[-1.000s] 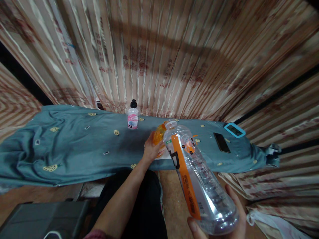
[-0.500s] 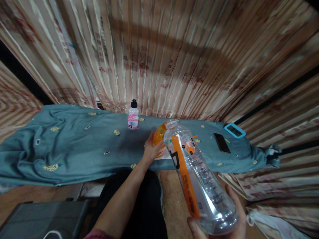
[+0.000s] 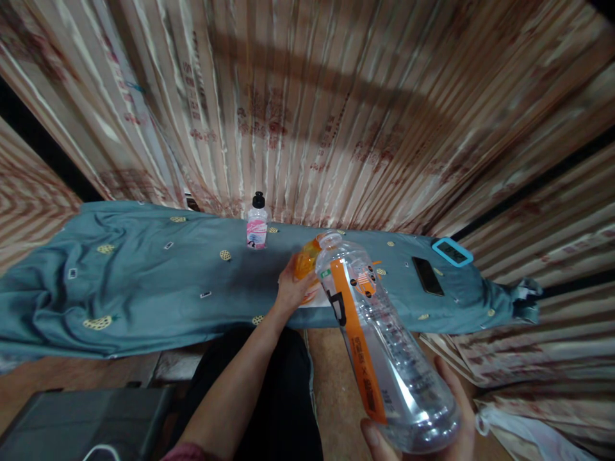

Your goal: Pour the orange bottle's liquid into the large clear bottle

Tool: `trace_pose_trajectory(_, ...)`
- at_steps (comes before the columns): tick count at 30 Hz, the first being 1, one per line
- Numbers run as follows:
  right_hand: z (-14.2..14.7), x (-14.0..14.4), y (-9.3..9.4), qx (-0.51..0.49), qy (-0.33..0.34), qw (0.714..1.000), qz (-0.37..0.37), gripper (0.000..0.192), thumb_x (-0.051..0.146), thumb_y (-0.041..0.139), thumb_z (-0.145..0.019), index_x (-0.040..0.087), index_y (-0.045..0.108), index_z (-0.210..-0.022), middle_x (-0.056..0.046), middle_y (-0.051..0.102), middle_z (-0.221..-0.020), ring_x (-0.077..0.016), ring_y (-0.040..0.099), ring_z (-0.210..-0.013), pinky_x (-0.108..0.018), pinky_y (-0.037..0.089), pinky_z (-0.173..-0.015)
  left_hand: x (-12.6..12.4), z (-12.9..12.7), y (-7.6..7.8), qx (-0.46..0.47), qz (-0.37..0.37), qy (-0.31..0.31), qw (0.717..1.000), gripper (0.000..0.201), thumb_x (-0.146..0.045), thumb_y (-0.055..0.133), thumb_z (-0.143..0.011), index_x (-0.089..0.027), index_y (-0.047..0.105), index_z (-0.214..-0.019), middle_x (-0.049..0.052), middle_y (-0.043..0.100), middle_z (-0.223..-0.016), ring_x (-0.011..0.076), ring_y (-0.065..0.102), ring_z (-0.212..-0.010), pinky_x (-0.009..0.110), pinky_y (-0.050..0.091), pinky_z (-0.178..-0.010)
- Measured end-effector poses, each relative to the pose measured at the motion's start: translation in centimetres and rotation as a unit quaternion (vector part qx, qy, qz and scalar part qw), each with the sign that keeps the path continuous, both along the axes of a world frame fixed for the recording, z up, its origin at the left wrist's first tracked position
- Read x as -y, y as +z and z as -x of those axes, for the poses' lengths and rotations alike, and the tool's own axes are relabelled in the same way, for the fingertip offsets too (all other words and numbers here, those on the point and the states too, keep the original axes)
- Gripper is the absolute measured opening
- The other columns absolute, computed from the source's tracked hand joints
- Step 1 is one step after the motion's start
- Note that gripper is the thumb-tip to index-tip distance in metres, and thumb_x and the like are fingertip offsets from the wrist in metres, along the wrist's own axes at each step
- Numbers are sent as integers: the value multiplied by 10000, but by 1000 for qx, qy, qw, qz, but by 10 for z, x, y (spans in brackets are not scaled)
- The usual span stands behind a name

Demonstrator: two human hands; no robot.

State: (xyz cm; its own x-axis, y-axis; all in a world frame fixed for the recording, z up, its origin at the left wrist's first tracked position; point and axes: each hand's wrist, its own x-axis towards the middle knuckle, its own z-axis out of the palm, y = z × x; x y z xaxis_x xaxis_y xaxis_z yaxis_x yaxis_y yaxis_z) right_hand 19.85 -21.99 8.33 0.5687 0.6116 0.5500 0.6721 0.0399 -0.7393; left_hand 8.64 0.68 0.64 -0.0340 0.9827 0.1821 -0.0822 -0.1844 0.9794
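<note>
My right hand (image 3: 423,435) grips the base of a large clear plastic bottle (image 3: 384,346) with an orange and white label. This bottle is tilted, its uncapped neck pointing away and left, and I make out no liquid inside it. At its mouth is an orange bottle (image 3: 306,259), with my left hand (image 3: 289,285) wrapped round its side. The clear bottle hides part of the orange one, so I cannot tell whether the two mouths touch. Under them a piece of white paper (image 3: 323,298) shows on the cloth.
A green-grey patterned cloth (image 3: 154,288) covers the narrow table. A small pink-labelled bottle with a black cap (image 3: 257,224) stands at the back. To the right lie a dark phone (image 3: 427,276) and a blue-framed digital clock (image 3: 452,251). Curtains (image 3: 298,115) hang behind.
</note>
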Motion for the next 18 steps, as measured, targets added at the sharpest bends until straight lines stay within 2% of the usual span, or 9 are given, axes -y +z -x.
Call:
trace_pose_trajectory(2, 0, 0, 0, 6, 3, 1000, -6, 990, 528, 814, -698, 142, 405, -1513, -167, 579, -1323, -281, 601, -1074, -352, 537, -751, 0, 0, 1, 3, 2, -3, 1000, 402, -408, 737, -743, -208, 637, -1076, 51, 753, -1069, 240, 708, -996, 324, 544, -898)
trace_pose_trajectory(5, 0, -2, 1, 8, 9, 1000, -11, 976, 533, 804, -711, 149, 405, -1514, -145, 599, -1250, -245, 603, -1002, -311, 535, -688, 0, 0, 0, 6, 3, -1, 1000, 426, -428, 741, -733, -207, 635, -1081, 53, 751, -1065, 241, 708, -989, 325, 544, -895)
trace_pose_trajectory(12, -1, -4, 3, 22, 24, 999, -27, 977, 497, 823, -692, 158, 414, -1512, -115, 620, -1164, -233, 599, -953, -310, 527, -678, 0, 1, -1, -8, -1, 5, 1000, 417, -424, 745, -743, -203, 640, -1081, 48, 753, -1041, 243, 705, -982, 339, 549, -891)
trace_pose_trajectory(18, -1, -1, 2, 17, -4, 1000, -7, 1021, 541, 832, -658, 132, 426, -1501, -179, 558, -1370, -316, 582, -1125, -365, 526, -724, 1, 1, 1, -20, 0, 6, 1000, 394, -407, 750, -742, -209, 643, -1065, 44, 755, -1024, 237, 707, -945, 333, 549, -880)
